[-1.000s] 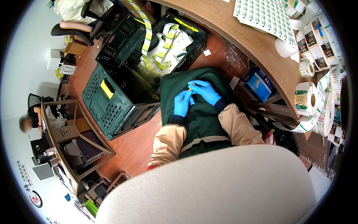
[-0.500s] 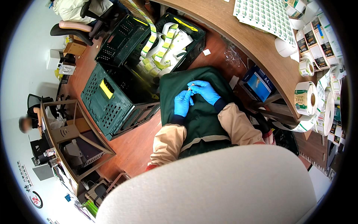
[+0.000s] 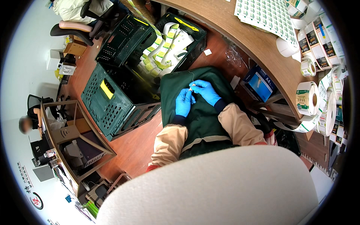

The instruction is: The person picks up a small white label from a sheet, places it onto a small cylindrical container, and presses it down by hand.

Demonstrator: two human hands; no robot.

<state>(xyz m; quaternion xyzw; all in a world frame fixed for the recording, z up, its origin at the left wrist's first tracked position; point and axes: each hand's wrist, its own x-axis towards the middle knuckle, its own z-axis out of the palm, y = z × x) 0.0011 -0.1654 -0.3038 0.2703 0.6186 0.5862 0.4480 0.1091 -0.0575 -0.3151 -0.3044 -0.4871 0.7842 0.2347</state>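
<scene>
My left hand (image 3: 183, 102) and my right hand (image 3: 206, 92), both in blue gloves, meet above the dark green apron (image 3: 204, 122) over my lap. The fingertips of each are pinched close together. Between them shows a tiny pale, beige-pink bit (image 3: 191, 87), too small to name. A thin dark thread-like strand (image 3: 193, 76) rises from the right fingertips and curves over the apron. Whether the strand joins the pale bit cannot be made out.
Ahead, a dark green crate (image 3: 202, 37) holds crumpled label strips (image 3: 170, 47); another green crate (image 3: 108, 101) stands at left. A wooden desk (image 3: 258, 48) curves along the right, bearing label sheets (image 3: 266, 17) and a label roll (image 3: 306, 98). Beneath is a blue box (image 3: 259, 84).
The thin strand now stands out above my right fingertips. My right fingers have shifted slightly, while my left hand stays almost in place. The hanging label strip has sunk lower into the crate.
</scene>
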